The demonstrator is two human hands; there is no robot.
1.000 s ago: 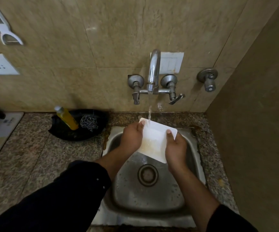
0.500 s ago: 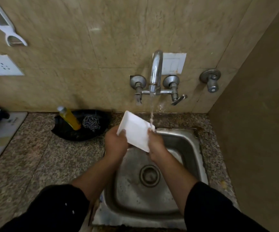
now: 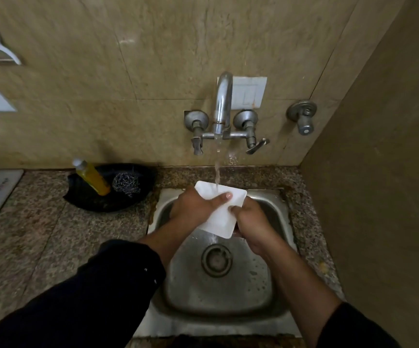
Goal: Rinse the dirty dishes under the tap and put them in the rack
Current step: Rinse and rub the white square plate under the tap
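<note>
Gripping white dish (image 3: 218, 218) over the sink (image 3: 275, 285) under the running tap (image 3: 223, 101), left hand (image 3: 193, 208) and right hand (image 3: 252, 221) fingers (image 3: 237, 209) curled round opposite edges. Wet and slick: may slip and chip against steel if loosened.

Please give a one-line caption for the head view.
Left hand and right hand hold a white square dish under the running metal tap over the steel sink.
</note>
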